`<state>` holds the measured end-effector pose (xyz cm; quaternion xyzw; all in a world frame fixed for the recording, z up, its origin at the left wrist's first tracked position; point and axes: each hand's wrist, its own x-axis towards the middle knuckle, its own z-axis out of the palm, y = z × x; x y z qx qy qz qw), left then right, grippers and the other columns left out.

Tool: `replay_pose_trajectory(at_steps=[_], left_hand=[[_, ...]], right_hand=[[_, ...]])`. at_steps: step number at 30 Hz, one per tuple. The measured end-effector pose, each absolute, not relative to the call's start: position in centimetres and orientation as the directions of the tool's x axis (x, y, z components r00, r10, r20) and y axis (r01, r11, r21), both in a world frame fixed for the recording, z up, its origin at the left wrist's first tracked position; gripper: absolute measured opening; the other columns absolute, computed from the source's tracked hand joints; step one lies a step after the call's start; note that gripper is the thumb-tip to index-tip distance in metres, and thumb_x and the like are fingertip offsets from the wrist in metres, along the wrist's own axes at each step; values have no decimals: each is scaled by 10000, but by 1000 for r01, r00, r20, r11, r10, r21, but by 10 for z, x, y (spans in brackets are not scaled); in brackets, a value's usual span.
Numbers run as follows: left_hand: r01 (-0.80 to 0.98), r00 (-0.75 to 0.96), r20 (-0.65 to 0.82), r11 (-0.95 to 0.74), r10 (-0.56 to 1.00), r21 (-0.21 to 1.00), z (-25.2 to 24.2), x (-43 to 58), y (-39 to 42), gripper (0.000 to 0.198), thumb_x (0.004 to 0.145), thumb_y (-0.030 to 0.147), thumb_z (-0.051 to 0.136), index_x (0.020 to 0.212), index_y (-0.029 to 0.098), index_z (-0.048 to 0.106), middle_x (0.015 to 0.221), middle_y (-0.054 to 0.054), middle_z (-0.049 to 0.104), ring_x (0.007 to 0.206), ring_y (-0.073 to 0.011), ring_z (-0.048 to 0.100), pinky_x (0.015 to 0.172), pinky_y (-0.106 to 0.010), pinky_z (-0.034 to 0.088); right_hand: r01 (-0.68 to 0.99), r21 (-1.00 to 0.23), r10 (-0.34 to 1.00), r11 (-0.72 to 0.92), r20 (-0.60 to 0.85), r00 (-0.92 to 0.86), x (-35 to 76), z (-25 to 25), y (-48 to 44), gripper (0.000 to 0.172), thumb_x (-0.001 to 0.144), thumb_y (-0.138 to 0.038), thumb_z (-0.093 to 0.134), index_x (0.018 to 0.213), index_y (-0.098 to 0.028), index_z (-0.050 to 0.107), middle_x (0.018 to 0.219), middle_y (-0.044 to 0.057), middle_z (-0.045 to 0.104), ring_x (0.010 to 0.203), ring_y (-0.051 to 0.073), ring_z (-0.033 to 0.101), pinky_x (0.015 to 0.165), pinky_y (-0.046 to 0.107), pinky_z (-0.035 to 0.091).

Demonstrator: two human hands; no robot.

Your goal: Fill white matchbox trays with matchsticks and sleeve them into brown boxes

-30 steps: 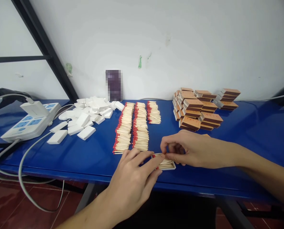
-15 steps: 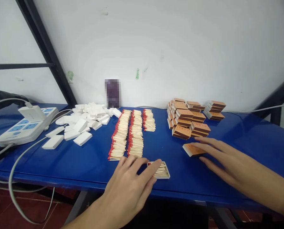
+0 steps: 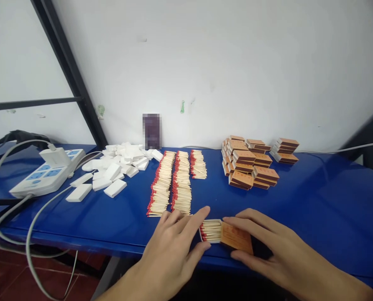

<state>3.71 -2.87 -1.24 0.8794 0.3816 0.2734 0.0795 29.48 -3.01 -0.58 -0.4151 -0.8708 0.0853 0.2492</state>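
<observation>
My left hand [image 3: 170, 251] grips the left end of a small white tray [image 3: 217, 221] filled with red-tipped matches. Between the fingers of my right hand [image 3: 268, 238] is an orange matchbox sleeve [image 3: 236, 237], its left end against the tray's right end. Both are at the front edge of the blue table. Behind my left hand lie two long rows of matches [image 3: 182, 184] and a shorter row [image 3: 199, 164]. Orange matchboxes [image 3: 243, 156] are stacked at the back right.
White trays [image 3: 116, 188] are heaped at the left, beside a white power strip [image 3: 48, 175] with looping cables. A blurred dark rectangle [image 3: 152, 130] leans on the wall. A smaller matchbox stack [image 3: 286, 150] stands far right.
My right hand has brought the orange sleeve left and nearer, up to the tray's right end. The view has shifted slightly; my left hand remains at the tray.
</observation>
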Motion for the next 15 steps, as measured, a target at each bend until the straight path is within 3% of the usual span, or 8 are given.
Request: replay_pose_trajectory(at_steps=[6, 10, 15], left_hand=[[599, 521, 416, -666, 745, 444, -7, 33, -29, 473, 921, 167, 663, 1350, 283, 500, 1244, -23, 684, 1104, -249, 624, 943, -452, 540], [584, 522, 406, -661, 750, 471, -7, 33, -29, 521, 878, 220, 747, 1346, 305, 533, 1184, -12, 714, 1105, -244, 636, 953, -439, 544], [520, 555, 354, -646, 753, 559, -3, 31, -28, 839, 549, 396, 961, 1295, 320, 584, 1133, 4, 729, 1028, -247, 666, 919, -405, 569]], right_hand=[[668, -488, 820, 562, 224, -527, 300, 2, -13, 439, 850, -481, 712, 1235, -274, 668, 1163, 69, 691, 1047, 232, 677, 915, 351, 570], [623, -538, 797, 569, 174, -578, 292, 4, -19, 414, 870, -433, 705, 1259, -299, 653, 1172, 65, 681, 1039, 223, 669, 897, 336, 568], [509, -598, 702, 619, 130, -700, 267, 6, -26, 390, 869, -291, 719, 1251, -319, 648, 1190, 50, 671, 1063, 197, 657, 922, 291, 551]])
